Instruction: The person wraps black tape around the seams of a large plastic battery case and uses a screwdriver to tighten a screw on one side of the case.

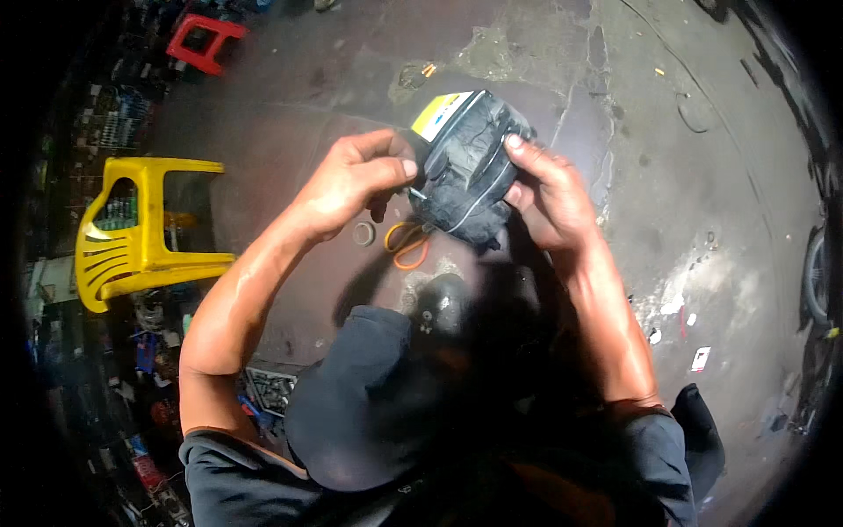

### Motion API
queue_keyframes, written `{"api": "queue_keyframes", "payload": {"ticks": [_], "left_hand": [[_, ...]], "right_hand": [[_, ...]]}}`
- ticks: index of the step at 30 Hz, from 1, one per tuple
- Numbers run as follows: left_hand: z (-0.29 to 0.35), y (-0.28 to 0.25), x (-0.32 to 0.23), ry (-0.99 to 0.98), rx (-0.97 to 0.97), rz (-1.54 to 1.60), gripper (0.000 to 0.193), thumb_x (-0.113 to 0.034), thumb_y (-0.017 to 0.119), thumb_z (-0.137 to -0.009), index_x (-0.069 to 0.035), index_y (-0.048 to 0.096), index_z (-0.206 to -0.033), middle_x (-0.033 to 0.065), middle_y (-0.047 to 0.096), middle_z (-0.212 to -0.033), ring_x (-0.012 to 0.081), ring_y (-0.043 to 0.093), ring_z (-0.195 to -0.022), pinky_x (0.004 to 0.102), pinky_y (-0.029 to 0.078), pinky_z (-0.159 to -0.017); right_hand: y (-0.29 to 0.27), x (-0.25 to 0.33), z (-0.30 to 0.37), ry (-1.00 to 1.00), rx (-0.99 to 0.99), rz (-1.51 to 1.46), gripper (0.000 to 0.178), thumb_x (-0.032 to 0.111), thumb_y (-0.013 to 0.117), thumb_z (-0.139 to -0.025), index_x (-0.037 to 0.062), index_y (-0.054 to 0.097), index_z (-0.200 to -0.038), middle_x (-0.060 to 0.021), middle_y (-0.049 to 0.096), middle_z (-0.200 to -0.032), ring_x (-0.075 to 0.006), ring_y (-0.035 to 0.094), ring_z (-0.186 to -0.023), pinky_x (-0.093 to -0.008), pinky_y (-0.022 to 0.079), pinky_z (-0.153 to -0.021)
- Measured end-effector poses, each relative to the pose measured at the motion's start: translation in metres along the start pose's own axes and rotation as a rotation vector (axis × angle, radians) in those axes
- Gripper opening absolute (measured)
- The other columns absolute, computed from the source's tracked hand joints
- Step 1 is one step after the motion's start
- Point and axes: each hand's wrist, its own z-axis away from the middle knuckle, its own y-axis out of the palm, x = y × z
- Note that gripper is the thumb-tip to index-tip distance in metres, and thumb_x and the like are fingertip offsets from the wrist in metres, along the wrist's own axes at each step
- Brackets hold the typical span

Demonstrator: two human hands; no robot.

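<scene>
In front of me, above the floor, I hold a boxy bundle [474,162] in crumpled black covering, with a yellow and white label on its upper left face. Thin pale lines, like cord or wire, cross its surface. My right hand [553,193] grips the bundle's right side, thumb on top and fingers curled beneath. At the left edge, my left hand [360,180] has thumb and index finger pinched together against the bundle. A short pale strip sticks out just below that thumb; whether the fingers hold it is unclear.
Orange-handled scissors [408,246] and a small round roll [363,234] lie on the floor below the bundle. A yellow plastic chair [145,233] is at left, a red stool [206,42] at far left. Tools and parts clutter the left side; a wheel [817,277] shows at right.
</scene>
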Motion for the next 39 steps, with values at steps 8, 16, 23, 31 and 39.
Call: {"api": "queue_keyframes", "payload": {"ticks": [8,16,23,31,39], "left_hand": [[0.001,0.015,-0.022,0.122,0.091,0.207,0.023,-0.028,0.065,-0.084,-0.006,0.061,-0.084,-0.0015,0.054,-0.068,0.0063,0.048,-0.057,0.0213,0.038,-0.051],[-0.007,0.004,-0.011,0.194,0.032,0.277,0.025,-0.030,0.065,-0.085,-0.006,0.060,-0.086,-0.0022,0.052,-0.066,0.0064,0.045,-0.054,0.0215,0.037,-0.049],[0.012,0.004,0.014,0.453,0.047,0.175,0.030,-0.025,0.066,-0.086,-0.001,0.059,-0.102,0.0036,0.057,-0.082,0.0101,0.054,-0.074,0.0260,0.044,-0.065],[0.012,0.006,0.013,0.529,-0.034,-0.159,0.039,-0.036,0.067,-0.085,0.000,0.061,-0.098,0.0090,0.060,-0.082,0.0144,0.056,-0.079,0.0314,0.045,-0.070],[0.016,0.016,0.000,0.362,-0.055,-0.215,0.040,-0.039,0.066,-0.085,0.001,0.063,-0.091,0.0081,0.060,-0.072,0.0162,0.058,-0.073,0.0334,0.046,-0.067]], "right_hand": [[0.043,0.071,0.034,0.070,-0.192,0.231,0.026,0.014,0.060,-0.088,-0.0059,0.061,-0.104,-0.0120,0.066,-0.099,-0.0173,0.064,-0.088,-0.0317,0.051,-0.081],[0.054,0.083,0.016,0.132,-0.117,0.335,0.023,0.011,0.064,-0.087,-0.0063,0.062,-0.102,-0.0112,0.066,-0.098,-0.0181,0.064,-0.088,-0.0309,0.052,-0.080],[0.062,0.082,0.023,0.150,-0.110,0.423,0.028,0.012,0.067,-0.086,-0.0067,0.061,-0.106,-0.0102,0.066,-0.098,-0.0176,0.064,-0.090,-0.0308,0.052,-0.084],[0.043,0.080,0.028,0.142,-0.078,0.419,0.035,0.012,0.066,-0.086,-0.0079,0.057,-0.113,-0.0128,0.065,-0.105,-0.0202,0.064,-0.096,-0.0344,0.051,-0.090],[0.039,0.077,0.031,0.135,-0.084,0.406,0.036,0.013,0.066,-0.086,-0.0072,0.058,-0.114,-0.0126,0.065,-0.106,-0.0198,0.064,-0.095,-0.0346,0.049,-0.090]]}}
